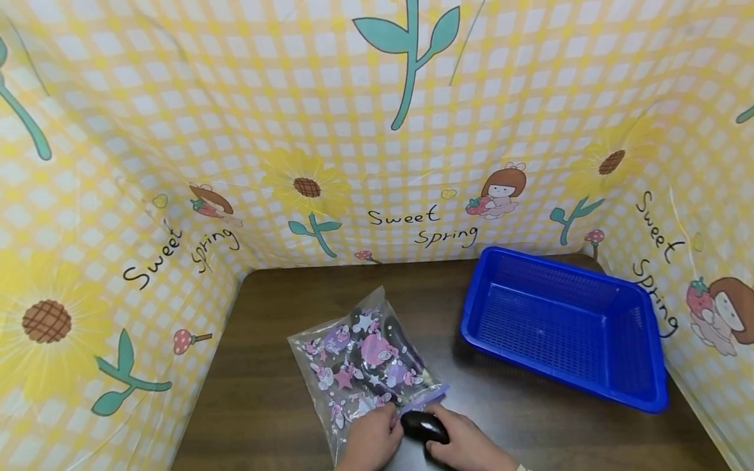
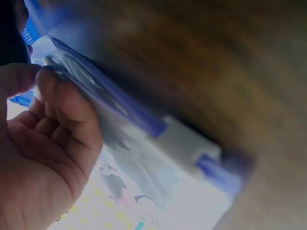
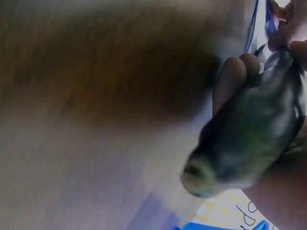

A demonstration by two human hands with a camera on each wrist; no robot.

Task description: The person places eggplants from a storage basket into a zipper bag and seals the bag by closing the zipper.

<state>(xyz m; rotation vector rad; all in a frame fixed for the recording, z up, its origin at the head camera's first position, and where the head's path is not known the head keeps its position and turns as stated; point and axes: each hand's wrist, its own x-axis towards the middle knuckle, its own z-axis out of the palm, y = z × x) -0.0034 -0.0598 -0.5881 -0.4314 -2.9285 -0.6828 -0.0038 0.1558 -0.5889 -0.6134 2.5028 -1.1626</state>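
Note:
A clear zip bag (image 1: 353,366) printed with pink and purple cartoon figures lies on the table, its purple zip edge towards me. Inside it is a long dark eggplant (image 1: 402,335), partly covered by the print. My left hand (image 1: 372,437) pinches the bag's mouth between thumb and fingers. In the left wrist view a white slider (image 2: 184,143) sits on the purple zip (image 2: 120,98). My right hand (image 1: 468,441) grips another glossy dark eggplant (image 1: 425,426) right at the bag's mouth. Its stem end (image 3: 197,177) points away from the bag in the right wrist view.
A blue plastic basket (image 1: 548,376) with perforated walls stands at the right of the brown wooden table (image 1: 259,392); nothing shows inside it. Yellow checked cloth (image 1: 412,157) printed with flowers encloses the table at the back and both sides.

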